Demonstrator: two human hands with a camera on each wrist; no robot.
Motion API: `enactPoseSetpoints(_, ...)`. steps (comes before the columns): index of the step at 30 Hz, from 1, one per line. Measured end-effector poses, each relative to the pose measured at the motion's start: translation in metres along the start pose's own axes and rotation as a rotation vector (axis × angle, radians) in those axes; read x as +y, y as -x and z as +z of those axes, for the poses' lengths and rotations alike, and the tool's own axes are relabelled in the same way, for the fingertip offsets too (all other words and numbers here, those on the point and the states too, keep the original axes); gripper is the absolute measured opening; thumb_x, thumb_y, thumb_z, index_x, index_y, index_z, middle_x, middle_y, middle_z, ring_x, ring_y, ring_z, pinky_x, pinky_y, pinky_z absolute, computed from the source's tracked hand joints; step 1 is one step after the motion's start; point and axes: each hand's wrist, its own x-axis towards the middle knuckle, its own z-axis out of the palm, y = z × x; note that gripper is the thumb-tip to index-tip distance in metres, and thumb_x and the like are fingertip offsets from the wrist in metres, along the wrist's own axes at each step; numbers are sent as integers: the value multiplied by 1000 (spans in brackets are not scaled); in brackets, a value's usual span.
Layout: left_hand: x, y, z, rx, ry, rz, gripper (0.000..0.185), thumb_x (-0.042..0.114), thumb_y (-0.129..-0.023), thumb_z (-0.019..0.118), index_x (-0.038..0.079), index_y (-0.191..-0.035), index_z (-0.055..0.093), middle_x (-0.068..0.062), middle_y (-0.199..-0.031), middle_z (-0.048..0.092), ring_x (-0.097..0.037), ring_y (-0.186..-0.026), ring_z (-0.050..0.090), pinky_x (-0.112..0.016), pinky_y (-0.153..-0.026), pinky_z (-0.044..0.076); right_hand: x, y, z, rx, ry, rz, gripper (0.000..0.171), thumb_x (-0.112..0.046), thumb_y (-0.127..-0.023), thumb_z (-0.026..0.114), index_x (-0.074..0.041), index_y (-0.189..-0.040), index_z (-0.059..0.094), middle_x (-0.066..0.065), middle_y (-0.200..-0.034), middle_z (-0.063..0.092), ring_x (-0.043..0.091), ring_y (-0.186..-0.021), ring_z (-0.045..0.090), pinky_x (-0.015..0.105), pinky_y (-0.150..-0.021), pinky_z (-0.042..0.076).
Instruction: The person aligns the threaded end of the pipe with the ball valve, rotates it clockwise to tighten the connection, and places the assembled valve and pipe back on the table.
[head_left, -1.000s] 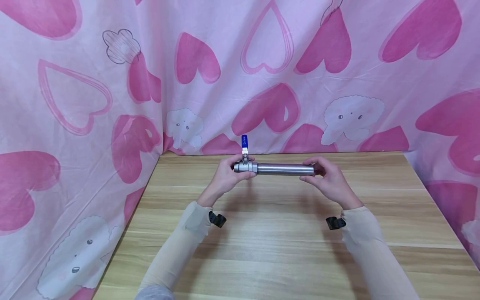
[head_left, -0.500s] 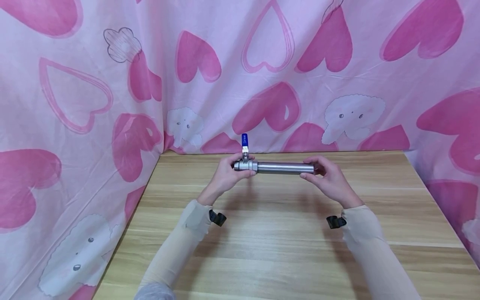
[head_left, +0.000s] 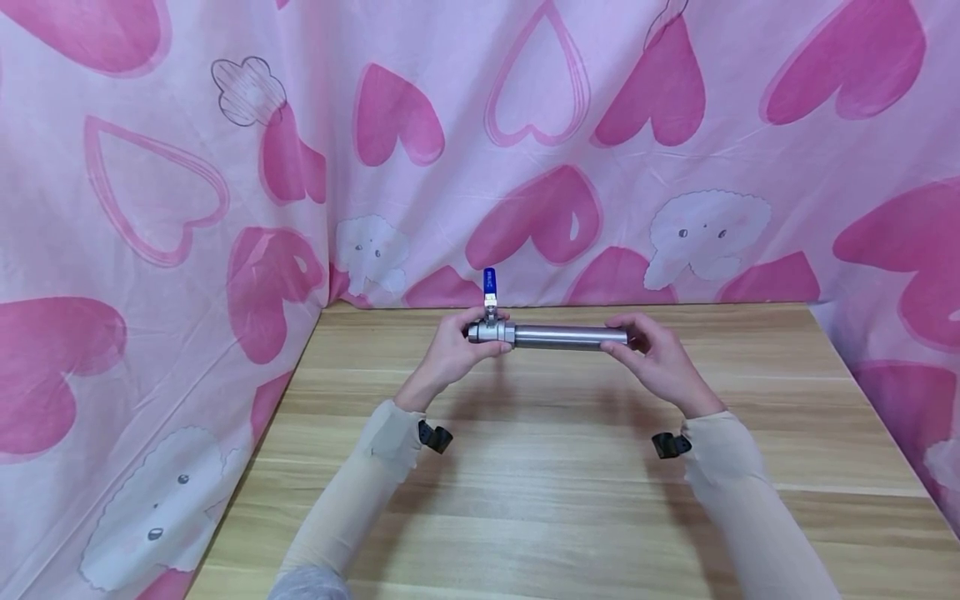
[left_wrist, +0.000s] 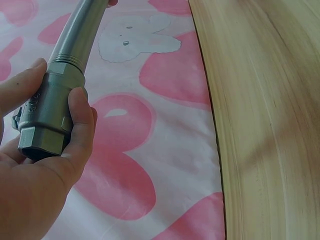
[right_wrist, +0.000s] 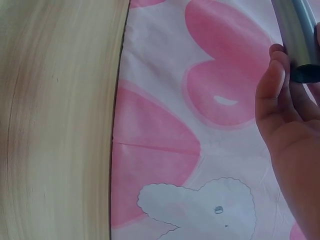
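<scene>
A steel ball valve [head_left: 492, 332] with a blue lever handle [head_left: 490, 282] is joined to a shiny metal pipe [head_left: 562, 336], held level above the table. My left hand [head_left: 452, 348] grips the valve body at the left, thumb in front and fingers behind. Threads show where pipe and valve meet in the left wrist view, above the hex collar. My right hand [head_left: 660, 360] holds the pipe's free end between thumb and fingers. In the right wrist view, the dark end of the pipe [right_wrist: 298, 35] sits within the curled fingers [right_wrist: 270, 82].
Beneath the hands lies a wood-grain table [head_left: 525, 500]. A pink curtain [head_left: 465, 50] with hearts and white animal figures hangs behind the table and along both sides. Small black devices [head_left: 435, 436] are strapped at both sleeve cuffs.
The right thumb has shifted slightly on the pipe's end. Otherwise both hands and the valve with its pipe stay in place.
</scene>
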Motion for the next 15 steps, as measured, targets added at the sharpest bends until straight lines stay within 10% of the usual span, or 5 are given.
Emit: enactPoseSetpoints(15, 0, -1, 1, -5, -1, 4, 44, 16, -75, 83, 17, -117, 69, -5, -110, 69, -19, -90, 60, -28, -78, 51, 2, 0, 1, 1, -20, -24, 25, -17, -95, 61, -9, -119, 60, 7, -91, 63, 10, -73, 57, 21, -59, 48)
